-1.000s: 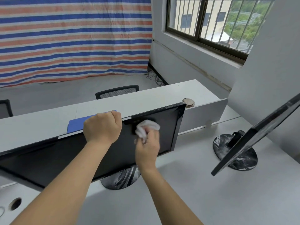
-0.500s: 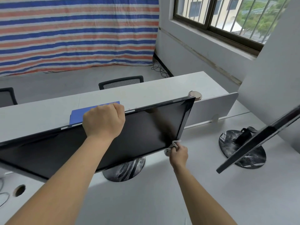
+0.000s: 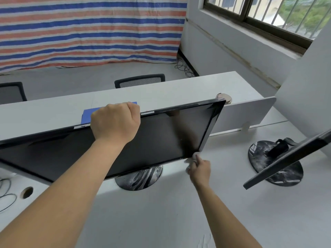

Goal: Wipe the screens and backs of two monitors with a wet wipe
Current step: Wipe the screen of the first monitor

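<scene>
A black monitor [image 3: 161, 138] stands tilted on a round dark base [image 3: 139, 178] in the middle of the white desk [image 3: 161, 221]. My left hand [image 3: 114, 122] grips its top edge with curled fingers. My right hand [image 3: 199, 170] holds a crumpled white wet wipe [image 3: 194, 156] against the monitor's lower right corner. A second black monitor [image 3: 290, 158] leans at the right edge of the view on its own round base [image 3: 259, 154].
A white partition [image 3: 250, 111] runs behind the monitors, with a blue sheet [image 3: 87, 114] and a round cable cap [image 3: 224, 97] beyond it. Two black chairs [image 3: 139, 80] stand behind the far desk. A cable hole [image 3: 26, 192] and loose cables [image 3: 7, 199] lie at left.
My right hand with the wipe moved from the upper middle of the screen down and right to its lower right corner. The left hand kept its grip on the top edge.
</scene>
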A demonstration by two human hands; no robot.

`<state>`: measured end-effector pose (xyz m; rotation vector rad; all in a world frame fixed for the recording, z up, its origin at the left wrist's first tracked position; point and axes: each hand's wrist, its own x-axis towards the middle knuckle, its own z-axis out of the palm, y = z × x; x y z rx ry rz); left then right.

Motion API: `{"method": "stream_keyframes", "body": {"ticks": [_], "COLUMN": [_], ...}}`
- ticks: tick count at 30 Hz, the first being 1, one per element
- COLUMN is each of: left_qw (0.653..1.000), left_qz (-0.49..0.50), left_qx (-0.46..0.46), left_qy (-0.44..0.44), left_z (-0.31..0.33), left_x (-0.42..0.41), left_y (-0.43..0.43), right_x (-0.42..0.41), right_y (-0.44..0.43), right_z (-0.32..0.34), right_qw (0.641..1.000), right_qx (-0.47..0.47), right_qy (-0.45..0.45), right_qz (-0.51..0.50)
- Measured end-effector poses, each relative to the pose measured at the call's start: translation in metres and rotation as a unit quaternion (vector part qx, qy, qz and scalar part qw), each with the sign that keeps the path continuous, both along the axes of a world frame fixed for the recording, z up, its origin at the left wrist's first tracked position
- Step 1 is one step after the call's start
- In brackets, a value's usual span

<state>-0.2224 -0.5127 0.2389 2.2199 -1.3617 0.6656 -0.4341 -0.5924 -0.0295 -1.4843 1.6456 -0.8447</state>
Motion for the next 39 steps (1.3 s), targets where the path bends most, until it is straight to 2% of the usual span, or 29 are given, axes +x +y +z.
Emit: {"method": "stream_keyframes", "body": {"ticks": [2, 4, 6, 7, 9, 11, 13, 15, 17, 19, 20, 22, 25, 28, 31, 34, 39], "left_qw": [1.000, 1.000, 1.000, 1.000, 1.000, 1.000, 0.999, 0.999, 0.998, 0.998, 0.998, 0.997, 0.995, 0.992, 0.998, 0.998, 0.996], "left_qz": [0.000, 0.003, 0.006, 0.009, 0.014, 0.017, 0.015, 0.012, 0.009, 0.004, -0.002, -0.018, -0.083, -0.119, -0.036, 0.057, 0.084], "left_qx": [0.001, 0.005, 0.003, 0.005, 0.013, 0.022, 0.035, 0.051, 0.061, 0.066, 0.069, 0.068, 0.061, 0.015, -0.023, -0.020, -0.009], "left_qy": [-0.004, -0.001, -0.002, -0.004, -0.010, -0.008, -0.002, 0.002, 0.004, 0.007, 0.012, 0.016, -0.002, -0.029, -0.054, -0.019, -0.001], "left_z": [0.000, -0.001, -0.001, -0.001, -0.001, 0.001, 0.002, 0.004, 0.006, 0.007, 0.008, 0.009, 0.007, 0.007, 0.007, 0.004, 0.000], "left_x": [-0.001, -0.002, -0.005, -0.007, -0.008, -0.007, -0.005, -0.004, -0.002, -0.001, 0.000, 0.003, 0.004, 0.022, 0.071, 0.107, 0.114], "left_y": [0.000, 0.000, 0.000, 0.000, 0.002, 0.001, 0.000, -0.002, -0.006, -0.008, -0.009, -0.008, 0.003, 0.031, 0.070, 0.098, 0.093], "right_x": [-0.007, 0.014, 0.051, 0.070, 0.102, 0.116, 0.112, 0.097, 0.078, 0.062, 0.062, 0.079, 0.105, 0.104, 0.085, 0.079, 0.151], "right_y": [-0.012, -0.003, 0.018, 0.029, 0.061, 0.088, 0.092, 0.073, 0.046, 0.025, 0.020, 0.027, 0.052, 0.056, 0.045, 0.036, 0.079], "right_z": [0.001, 0.010, 0.012, 0.009, 0.008, 0.009, 0.009, 0.010, 0.012, 0.016, 0.017, 0.018, 0.014, 0.004, 0.004, 0.010, 0.016], "right_qw": [0.998, 0.996, 0.995, 0.991, 0.958, 0.922, 0.912, 0.955, 0.996, 0.996, 0.991, 0.991, 0.997, 0.999, 0.997, 0.991, 0.979], "right_qx": [0.009, 0.010, -0.009, -0.026, -0.024, -0.036, -0.037, 0.004, 0.029, 0.018, 0.020, 0.034, 0.035, 0.017, 0.006, 0.006, 0.038], "right_qy": [0.042, 0.087, 0.089, 0.095, 0.157, 0.125, 0.083, 0.073, 0.027, -0.030, -0.045, -0.047, -0.036, -0.003, 0.015, -0.007, -0.107], "right_qz": [-0.056, -0.014, 0.046, 0.094, 0.238, 0.365, 0.399, 0.288, 0.082, -0.084, -0.123, -0.119, -0.062, -0.041, -0.077, -0.132, -0.169]}}
